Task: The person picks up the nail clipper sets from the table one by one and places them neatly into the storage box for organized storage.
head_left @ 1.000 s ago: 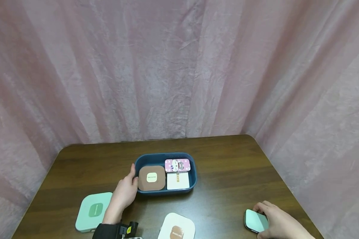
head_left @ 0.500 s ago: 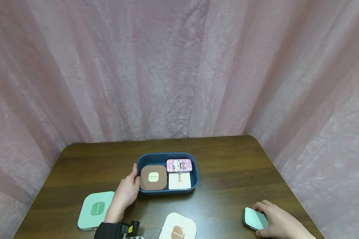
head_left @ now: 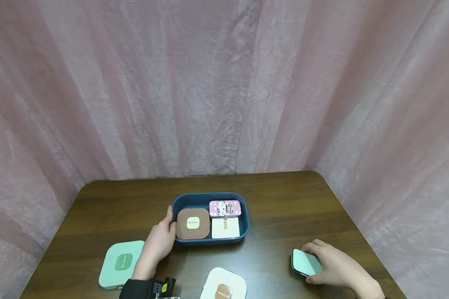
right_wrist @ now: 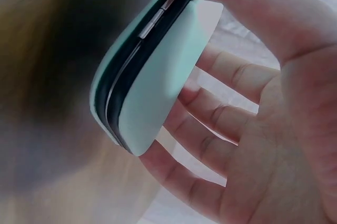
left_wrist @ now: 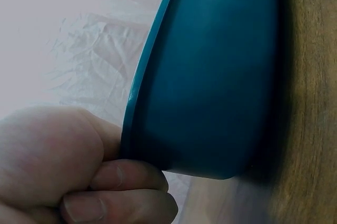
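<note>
On the left, my left hand (head_left: 159, 241) grips the near-left end of a dark blue plastic bin (head_left: 211, 241). In the left wrist view its thumb and curled fingers meet at the bin's rim (left_wrist: 138, 84). The bin holds a square brown case (head_left: 183, 231), a pink patterned tin (head_left: 214, 208) and a white case (head_left: 218, 231) with gold lettering. At the right, my right hand (head_left: 336, 265) holds a small mint-green hinged case (head_left: 305, 262) between thumb and fingers. The right wrist view shows this case (right_wrist: 160, 87) closed, edge-on, with its hinge near the thumb.
A larger mint-green square case (head_left: 112, 270) lies beside my left forearm. A cream case with a brown mark (head_left: 232, 282) lies at the front middle of the wooden table (head_left: 277, 207). Pink curtain (head_left: 209, 83) hangs behind the table and along its right side.
My right hand has moved left and slightly away from me with the small mint-green case. My left hand keeps its grip on the bin. The view has shifted slightly.
</note>
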Action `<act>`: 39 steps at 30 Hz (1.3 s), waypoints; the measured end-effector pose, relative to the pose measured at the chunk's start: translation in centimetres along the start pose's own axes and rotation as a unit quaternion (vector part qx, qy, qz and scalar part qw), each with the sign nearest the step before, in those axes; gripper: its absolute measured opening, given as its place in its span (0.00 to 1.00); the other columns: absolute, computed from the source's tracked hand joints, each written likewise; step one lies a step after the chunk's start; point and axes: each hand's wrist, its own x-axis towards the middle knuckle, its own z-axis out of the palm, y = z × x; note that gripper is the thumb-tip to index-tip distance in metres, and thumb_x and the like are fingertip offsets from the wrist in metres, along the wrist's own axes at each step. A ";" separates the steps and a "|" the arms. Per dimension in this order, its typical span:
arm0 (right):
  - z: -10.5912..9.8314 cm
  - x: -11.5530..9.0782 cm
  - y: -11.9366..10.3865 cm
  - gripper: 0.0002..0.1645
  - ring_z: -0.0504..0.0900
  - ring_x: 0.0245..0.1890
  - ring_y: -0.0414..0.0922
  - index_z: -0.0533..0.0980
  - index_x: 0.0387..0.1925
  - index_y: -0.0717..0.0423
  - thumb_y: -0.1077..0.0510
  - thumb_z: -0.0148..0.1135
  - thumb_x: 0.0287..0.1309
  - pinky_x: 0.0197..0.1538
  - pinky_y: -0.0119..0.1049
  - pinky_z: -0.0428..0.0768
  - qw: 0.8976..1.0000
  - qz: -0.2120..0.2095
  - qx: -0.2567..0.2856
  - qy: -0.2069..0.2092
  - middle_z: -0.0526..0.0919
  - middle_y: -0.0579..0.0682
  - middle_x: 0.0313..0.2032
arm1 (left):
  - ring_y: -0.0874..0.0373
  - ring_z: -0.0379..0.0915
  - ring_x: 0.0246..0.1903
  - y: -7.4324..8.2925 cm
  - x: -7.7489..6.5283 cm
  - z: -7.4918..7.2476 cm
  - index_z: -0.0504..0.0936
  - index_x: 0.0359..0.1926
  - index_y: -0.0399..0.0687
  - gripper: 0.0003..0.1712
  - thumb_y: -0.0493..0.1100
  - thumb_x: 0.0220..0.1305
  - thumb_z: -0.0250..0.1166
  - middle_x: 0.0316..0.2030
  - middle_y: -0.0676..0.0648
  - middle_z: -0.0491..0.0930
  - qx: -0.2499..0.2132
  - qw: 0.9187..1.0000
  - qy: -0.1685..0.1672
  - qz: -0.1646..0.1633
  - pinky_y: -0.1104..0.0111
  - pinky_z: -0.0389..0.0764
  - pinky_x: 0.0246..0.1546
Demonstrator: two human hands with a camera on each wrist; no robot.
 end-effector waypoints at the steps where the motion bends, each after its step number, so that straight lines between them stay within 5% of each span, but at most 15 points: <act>1: 0.0 0.3 -0.2 0.38 0.75 0.39 0.32 0.82 0.55 0.39 0.41 0.89 0.40 0.38 0.34 0.77 1.000 -0.005 -0.001 0.000 0.78 0.33 0.48 | 0.53 0.63 0.13 0.0 0.0 0.0 0.45 0.86 0.40 0.39 0.43 0.85 0.50 0.20 0.45 0.72 0.000 1.000 -0.001 0.000 0.61 0.67 0.20; 39: -1.1 10.8 -10.1 0.45 0.80 0.48 0.36 0.79 0.69 0.36 0.41 0.86 0.49 0.49 0.38 0.81 0.993 -0.113 0.000 0.021 0.81 0.37 0.55 | 0.53 0.63 0.13 0.2 -0.2 -0.1 0.43 0.87 0.41 0.39 0.43 0.85 0.49 0.19 0.45 0.71 -0.006 1.000 -0.006 -0.003 0.61 0.67 0.20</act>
